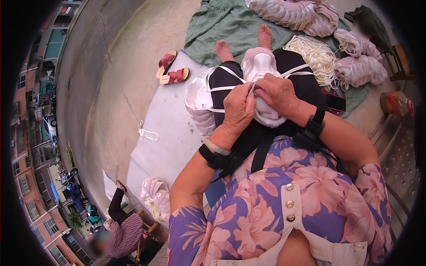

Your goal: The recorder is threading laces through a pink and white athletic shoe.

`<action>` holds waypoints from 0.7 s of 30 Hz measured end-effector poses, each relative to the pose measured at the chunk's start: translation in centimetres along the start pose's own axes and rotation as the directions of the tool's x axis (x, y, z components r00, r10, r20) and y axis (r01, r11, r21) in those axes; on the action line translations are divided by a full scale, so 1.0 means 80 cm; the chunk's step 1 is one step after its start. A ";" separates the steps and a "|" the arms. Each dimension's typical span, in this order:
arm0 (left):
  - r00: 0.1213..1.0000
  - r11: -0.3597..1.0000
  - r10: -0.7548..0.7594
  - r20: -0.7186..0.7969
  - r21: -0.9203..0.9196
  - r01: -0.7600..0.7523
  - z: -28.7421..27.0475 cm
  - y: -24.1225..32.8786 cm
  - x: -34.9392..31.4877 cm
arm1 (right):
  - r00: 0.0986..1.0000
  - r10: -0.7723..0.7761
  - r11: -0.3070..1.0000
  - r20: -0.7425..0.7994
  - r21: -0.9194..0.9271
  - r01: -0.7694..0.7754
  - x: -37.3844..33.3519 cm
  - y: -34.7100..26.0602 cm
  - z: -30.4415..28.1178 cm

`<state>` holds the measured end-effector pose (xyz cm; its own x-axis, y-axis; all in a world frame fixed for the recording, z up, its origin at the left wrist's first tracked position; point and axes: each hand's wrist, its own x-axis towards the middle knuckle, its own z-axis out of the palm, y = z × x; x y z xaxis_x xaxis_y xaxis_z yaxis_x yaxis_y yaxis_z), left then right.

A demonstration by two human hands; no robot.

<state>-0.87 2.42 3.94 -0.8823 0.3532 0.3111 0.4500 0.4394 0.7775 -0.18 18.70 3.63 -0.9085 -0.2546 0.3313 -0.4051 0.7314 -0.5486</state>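
At frame centre, our left hand and right hand both pinch the white shoe upper, toe pointing up-frame.

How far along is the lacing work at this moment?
Done, by the look of it: stacks of laced pale pink shoe uppers lie on the green cloth, more at the right. In hand: the left hand and right hand both grip one white-pink upper on the lap, working a lace. Left: a heap of loose white laces remains unused.
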 end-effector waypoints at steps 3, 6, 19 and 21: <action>1.000 1.000 0.021 -0.014 -0.008 -0.021 0.003 0.003 0.001 | 0.999 -0.023 1.000 -0.044 0.008 0.024 0.001 0.007 0.003; 0.994 0.992 -0.112 0.002 -0.058 0.112 0.008 0.003 -0.003 | 0.999 -0.028 0.999 -0.020 0.045 0.028 0.004 0.011 0.003; 0.979 0.972 -0.188 -0.079 0.128 0.197 0.004 -0.013 -0.004 | 0.969 -0.124 0.992 0.213 0.013 0.124 -0.047 0.031 -0.123; 0.986 0.981 -0.140 -0.089 0.119 0.150 0.005 -0.011 -0.008 | 0.987 0.051 0.999 0.154 -0.020 -0.048 -0.109 0.079 -0.163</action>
<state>-0.65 2.16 2.86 -0.9455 0.2130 0.2463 0.3253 0.5827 0.7447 6.55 33.81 7.32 -0.9328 -0.3114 0.1814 -0.3588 0.7555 -0.5482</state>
